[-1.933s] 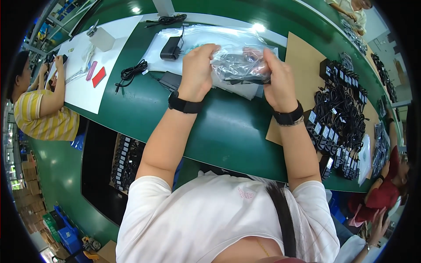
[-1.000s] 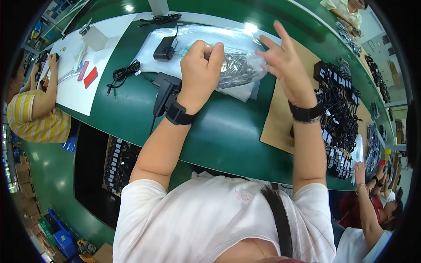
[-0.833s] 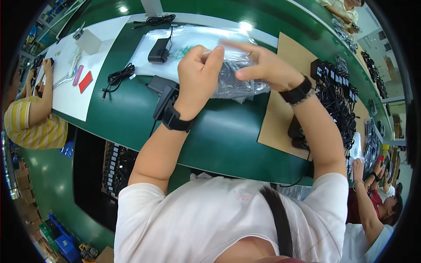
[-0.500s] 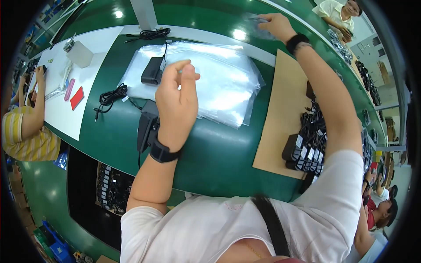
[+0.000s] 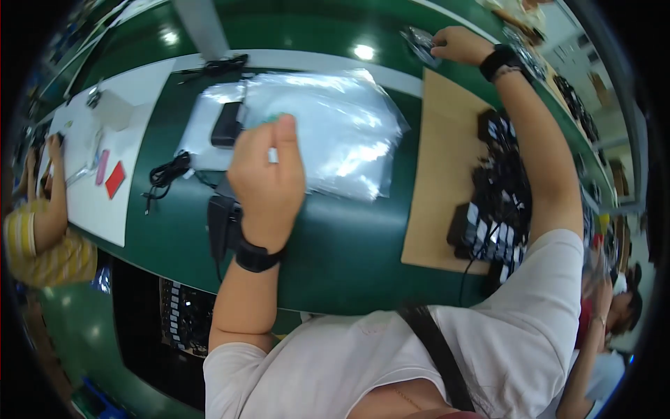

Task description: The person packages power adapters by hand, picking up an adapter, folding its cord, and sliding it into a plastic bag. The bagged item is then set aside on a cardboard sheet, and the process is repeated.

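Touching the right end of a wrapped packet, the right hand had bent fingers; whether they pinched, I could not tell. The packet lay left of them, beyond the cardboard. The left hand, half curled, thumb apart, hung near clear bags.

A red card lies beside a pink strip.

One wide fisheye view, head-worn, downward from close above the green table
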Demonstrator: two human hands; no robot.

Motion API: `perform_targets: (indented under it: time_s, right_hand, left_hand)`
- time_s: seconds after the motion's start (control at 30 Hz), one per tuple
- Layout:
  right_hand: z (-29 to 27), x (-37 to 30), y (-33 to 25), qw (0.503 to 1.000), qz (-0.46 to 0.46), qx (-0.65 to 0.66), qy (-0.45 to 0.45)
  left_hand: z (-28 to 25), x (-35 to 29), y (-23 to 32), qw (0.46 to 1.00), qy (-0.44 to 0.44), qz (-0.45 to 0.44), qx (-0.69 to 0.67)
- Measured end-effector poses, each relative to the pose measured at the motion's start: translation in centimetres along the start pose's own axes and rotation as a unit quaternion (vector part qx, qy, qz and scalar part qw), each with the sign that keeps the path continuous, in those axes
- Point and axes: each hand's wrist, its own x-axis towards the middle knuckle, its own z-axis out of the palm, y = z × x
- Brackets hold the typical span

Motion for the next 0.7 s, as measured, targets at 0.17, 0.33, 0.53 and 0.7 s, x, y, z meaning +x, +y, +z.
perform_targets:
  time_s: [0.17, 0.33, 0.53, 0.7]
  right_hand:
    - [-5.4, -15.4, -9.0, 0.961, 0.059, 0.091, -0.256]
    - [-1.8, -25.4, -16.0, 0.959, 0.106, 0.17, -0.201]
    - [1.1, -27.5, -17.0, 0.984, 0.143, 0.106, -0.001]
    - [-1.0, -27.3, -15.4, 0.876, 0.262, 0.387, 0.119]
  left_hand:
    - [0.1, -0.1, 1.2, 0.997, -0.014, -0.064, -0.031]
    - [1.6, -1.2, 2.4, 0.994, -0.05, -0.077, -0.062]
    - [3.8, -4.1, 3.3, 0.967, -0.237, -0.018, -0.088]
    - [5.3, -5.5, 6.8, 0.927, -0.29, 0.213, -0.103]
